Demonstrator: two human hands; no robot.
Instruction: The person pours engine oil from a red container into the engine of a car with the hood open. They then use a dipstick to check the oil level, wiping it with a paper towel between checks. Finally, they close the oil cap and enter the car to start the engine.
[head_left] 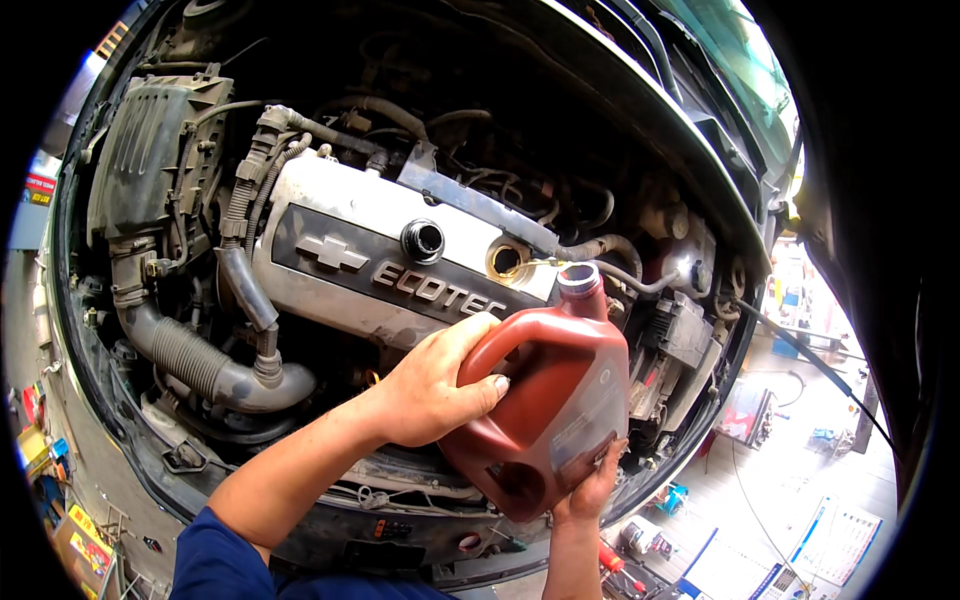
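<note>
A reddish-brown oil jug (560, 365) is tilted over the front of the engine, its uncapped mouth beside the oil filler hole (507, 259). My left hand (440, 385) is wrapped round the jug's handle. Low on the jug, my right hand (592, 485) holds it from beneath, its fingers partly hidden behind. A thin yellowish strand lies between mouth and hole; whether it is oil or a solid part I cannot tell. On the silver and black engine cover (340, 300) sits a round black cap (423, 241), left of the hole.
The ribbed intake hose (190, 350) and the air filter box (150, 160) fill the left of the engine bay. At right, a prop rod (810, 355) slants across. Tools, including a red-handled screwdriver (618, 565), and papers (735, 570) lie at lower right.
</note>
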